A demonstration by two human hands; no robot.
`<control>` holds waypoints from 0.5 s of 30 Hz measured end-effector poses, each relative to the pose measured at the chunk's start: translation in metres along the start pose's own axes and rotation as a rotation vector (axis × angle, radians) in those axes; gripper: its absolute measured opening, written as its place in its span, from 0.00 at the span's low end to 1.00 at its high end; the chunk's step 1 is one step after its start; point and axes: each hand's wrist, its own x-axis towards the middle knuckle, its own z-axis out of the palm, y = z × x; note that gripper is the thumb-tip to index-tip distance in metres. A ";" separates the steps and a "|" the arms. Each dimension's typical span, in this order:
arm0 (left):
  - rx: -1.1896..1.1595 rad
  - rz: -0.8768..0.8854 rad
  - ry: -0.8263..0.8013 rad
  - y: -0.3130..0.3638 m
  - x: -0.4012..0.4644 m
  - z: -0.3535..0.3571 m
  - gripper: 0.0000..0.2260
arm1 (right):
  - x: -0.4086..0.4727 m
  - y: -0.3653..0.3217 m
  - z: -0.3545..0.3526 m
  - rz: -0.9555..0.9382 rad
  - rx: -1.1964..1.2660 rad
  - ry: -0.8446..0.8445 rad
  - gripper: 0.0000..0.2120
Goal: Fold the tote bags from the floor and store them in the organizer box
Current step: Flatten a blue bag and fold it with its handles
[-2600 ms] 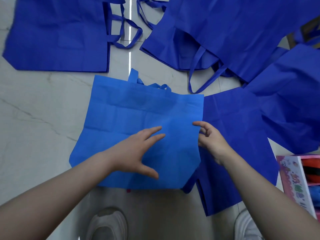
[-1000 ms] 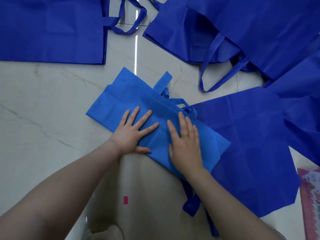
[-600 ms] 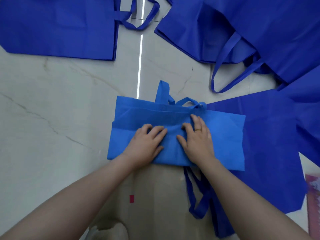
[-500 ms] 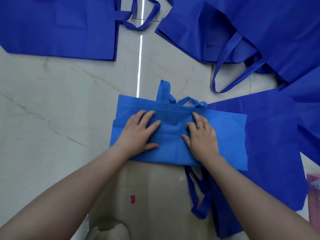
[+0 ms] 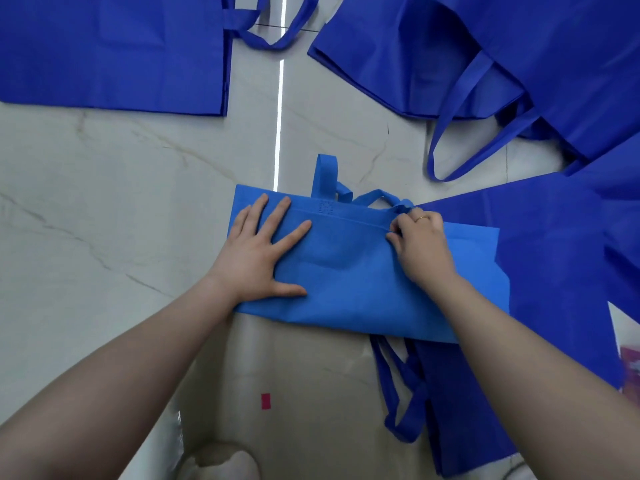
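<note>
Marble floor [image 5: 104, 209] carries the folded bag [image 5: 349, 271]. Left hand [image 5: 258, 252] presses it flat, fingers spread. Right hand [image 5: 420, 245] apparently pinches its top hem; fingertips hidden.

I can read no text, label, brand name, number or sign anywhere in this view. The pink-patterned edge [image 5: 630, 365] at the far right by my right arm is too blurred and cropped to show any lettering. The small pink rectangle [image 5: 265, 401] on the floor near my feet carries no marking that I can make out. The stitched square [image 5: 326, 206] on the hem of the lighter blue tote bag [image 5: 349, 271] in front of me is only a stitching pattern, not writing.
</note>
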 end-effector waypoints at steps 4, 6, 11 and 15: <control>0.040 0.007 0.043 0.002 0.001 0.006 0.45 | -0.013 -0.013 0.011 0.139 -0.023 0.250 0.07; 0.037 0.005 0.053 0.002 0.001 0.005 0.45 | -0.023 -0.034 0.025 0.003 -0.080 0.352 0.16; 0.043 0.015 0.063 0.002 0.000 0.008 0.45 | -0.063 -0.070 0.068 -0.396 -0.128 0.012 0.29; 0.054 0.030 0.078 0.002 -0.001 0.006 0.45 | -0.071 -0.022 0.068 -0.358 -0.209 -0.032 0.32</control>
